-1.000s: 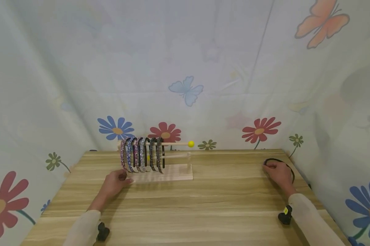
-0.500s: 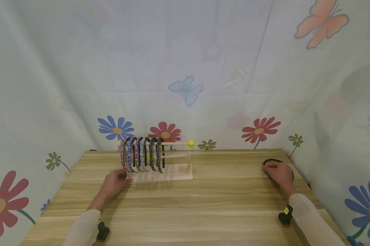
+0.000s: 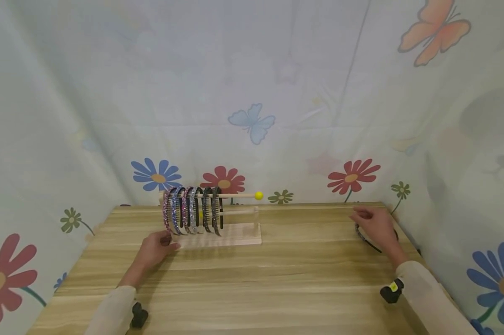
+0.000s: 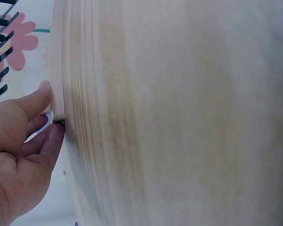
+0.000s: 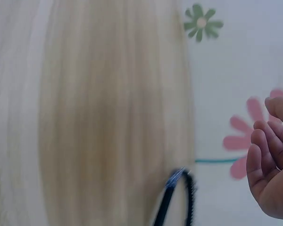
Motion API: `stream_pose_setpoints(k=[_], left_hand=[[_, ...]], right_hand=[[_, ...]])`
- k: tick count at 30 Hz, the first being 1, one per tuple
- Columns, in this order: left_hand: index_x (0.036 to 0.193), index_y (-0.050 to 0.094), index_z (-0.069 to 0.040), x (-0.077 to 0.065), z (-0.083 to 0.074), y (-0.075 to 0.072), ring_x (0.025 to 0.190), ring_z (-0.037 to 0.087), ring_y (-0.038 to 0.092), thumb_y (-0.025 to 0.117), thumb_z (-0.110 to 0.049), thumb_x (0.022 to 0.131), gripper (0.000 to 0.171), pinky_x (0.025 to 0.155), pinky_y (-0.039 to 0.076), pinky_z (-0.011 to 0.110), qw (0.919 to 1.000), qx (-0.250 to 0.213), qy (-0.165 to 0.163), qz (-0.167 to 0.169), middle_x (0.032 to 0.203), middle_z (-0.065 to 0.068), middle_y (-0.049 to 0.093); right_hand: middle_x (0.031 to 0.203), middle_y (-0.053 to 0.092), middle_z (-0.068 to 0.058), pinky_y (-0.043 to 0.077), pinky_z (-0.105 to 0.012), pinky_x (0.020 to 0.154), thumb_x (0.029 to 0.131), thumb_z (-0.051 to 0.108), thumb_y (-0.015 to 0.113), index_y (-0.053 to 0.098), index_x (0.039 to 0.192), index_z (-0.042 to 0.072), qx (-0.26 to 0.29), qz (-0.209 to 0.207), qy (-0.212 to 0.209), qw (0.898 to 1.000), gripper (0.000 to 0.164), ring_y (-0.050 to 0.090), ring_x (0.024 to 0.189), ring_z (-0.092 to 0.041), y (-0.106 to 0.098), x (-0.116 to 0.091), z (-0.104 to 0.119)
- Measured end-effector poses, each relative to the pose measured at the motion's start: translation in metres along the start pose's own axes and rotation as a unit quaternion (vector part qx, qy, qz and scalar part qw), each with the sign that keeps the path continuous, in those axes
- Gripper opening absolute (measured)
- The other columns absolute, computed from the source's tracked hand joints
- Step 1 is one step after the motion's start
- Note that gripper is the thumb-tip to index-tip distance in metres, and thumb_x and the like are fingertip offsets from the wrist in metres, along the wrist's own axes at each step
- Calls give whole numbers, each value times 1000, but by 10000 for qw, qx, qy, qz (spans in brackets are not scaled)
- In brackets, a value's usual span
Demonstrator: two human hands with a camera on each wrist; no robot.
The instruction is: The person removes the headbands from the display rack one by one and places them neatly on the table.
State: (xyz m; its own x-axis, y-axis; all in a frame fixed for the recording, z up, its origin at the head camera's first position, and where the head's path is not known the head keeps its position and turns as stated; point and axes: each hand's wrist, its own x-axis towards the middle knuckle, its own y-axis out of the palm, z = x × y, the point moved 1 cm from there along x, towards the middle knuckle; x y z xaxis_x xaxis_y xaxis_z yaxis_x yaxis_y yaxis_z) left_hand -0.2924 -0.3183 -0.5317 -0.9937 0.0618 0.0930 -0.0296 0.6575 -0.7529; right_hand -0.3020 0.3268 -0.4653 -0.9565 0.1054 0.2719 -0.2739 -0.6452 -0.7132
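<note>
Pinching the stand [image 3: 240, 235] with my left hand [image 3: 152, 250], I hold my right hand [image 3: 377, 230], relaxed and empty, near the loose headband [image 3: 365, 241] at far right, seemingly setting bands out, which next calls for reaching the hung headbands [image 3: 185, 210].

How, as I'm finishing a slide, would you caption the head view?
Left hand holds one end of a rack of glittery headbands; empty right hand hovers over a loose headband.
</note>
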Motion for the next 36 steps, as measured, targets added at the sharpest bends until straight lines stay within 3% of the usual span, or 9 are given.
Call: stream_pose_setpoints(k=[6, 9, 23, 36], left_hand=[[126, 63, 10, 1, 3, 0, 116, 46, 64, 75, -22, 95, 47, 98, 53, 56, 10000, 5, -30, 22, 126, 32, 65], [126, 64, 9, 1, 4, 1, 116, 45, 64, 75, -22, 95, 46, 98, 53, 56, 10000, 0, -25, 3, 126, 32, 65], [128, 63, 9, 1, 3, 0, 116, 45, 65, 75, -22, 95, 47, 98, 53, 56, 10000, -39, -33, 9, 126, 31, 65], [124, 65, 9, 0, 1, 0, 115, 46, 65, 76, -21, 94, 44, 98, 53, 57, 10000, -52, 22, -27, 124, 32, 66]], right_hand=[[109, 75, -18, 55, -20, 73, 97, 38, 71, 71, 125, 2, 314, -149, -543, 9979, 45, 71, 98, -33, 4, -2, 36], [104, 76, -14, 52, -14, 71, 96, 36, 73, 73, 122, 4, 527, -287, -821, 9948, 40, 71, 94, -29, 11, -4, 52], [102, 76, -6, 57, -21, 74, 95, 28, 76, 75, 121, 12, 1679, 13, -1591, 9729, 31, 71, 86, -15, 47, -17, 130], [99, 77, -5, 60, -25, 73, 92, 18, 79, 76, 117, 10, 2677, 464, -1984, 9417, 27, 72, 83, -17, 90, -29, 186]])
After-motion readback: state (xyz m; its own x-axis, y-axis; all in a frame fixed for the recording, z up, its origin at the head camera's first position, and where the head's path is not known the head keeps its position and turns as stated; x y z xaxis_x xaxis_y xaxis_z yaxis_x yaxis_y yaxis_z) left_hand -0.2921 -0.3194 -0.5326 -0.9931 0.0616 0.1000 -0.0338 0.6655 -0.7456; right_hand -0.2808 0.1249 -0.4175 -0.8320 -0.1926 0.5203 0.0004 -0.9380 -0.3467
